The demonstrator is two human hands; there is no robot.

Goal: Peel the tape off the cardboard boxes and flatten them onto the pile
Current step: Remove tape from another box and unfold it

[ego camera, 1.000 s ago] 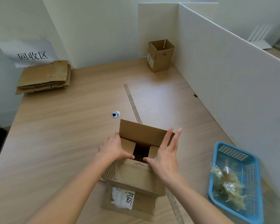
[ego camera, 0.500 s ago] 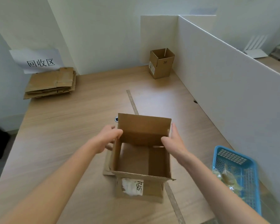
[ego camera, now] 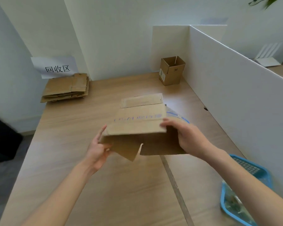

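A brown cardboard box (ego camera: 137,123) is held above the middle of the table, pressed nearly flat, with faint blue print on its top face and its flaps hanging toward me. My left hand (ego camera: 96,149) holds its left edge, thumb on the lower flap. My right hand (ego camera: 186,136) grips its right side, fingers curled over the top face. The pile of flattened cardboard (ego camera: 65,88) lies at the far left of the table under a paper sign. Another open box (ego camera: 171,70) marked 36 stands upright at the far right corner.
A wooden table (ego camera: 72,144) has a seam strip down its middle. A white partition (ego camera: 235,88) runs along the right side. A blue basket (ego camera: 245,193) with crumpled tape sits at the near right. The paper sign (ego camera: 55,67) hangs on the left wall.
The box stood open on the table; now both hands have lifted it and it is collapsed almost flat. The view has tilted up toward the far wall.
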